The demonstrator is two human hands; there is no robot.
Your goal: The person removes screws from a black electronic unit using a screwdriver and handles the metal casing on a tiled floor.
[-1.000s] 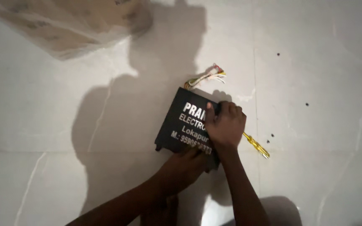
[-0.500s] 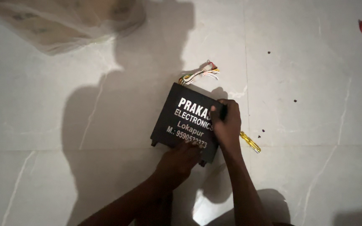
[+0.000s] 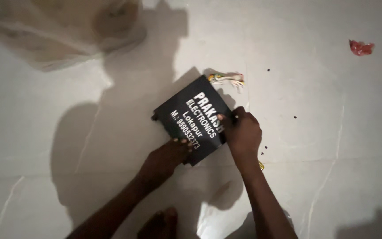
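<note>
Black flat box [image 3: 190,116] with white lettering lies on the white floor [image 3: 323,132]; your left hand [image 3: 166,156] presses its near edge, your right hand [image 3: 242,132] grips its right edge.

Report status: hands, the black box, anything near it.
Left hand pressing black box at its near edge. Right hand gripping its right edge. Wire bundle at far corner; small dark specks to the right on white floor.
</note>
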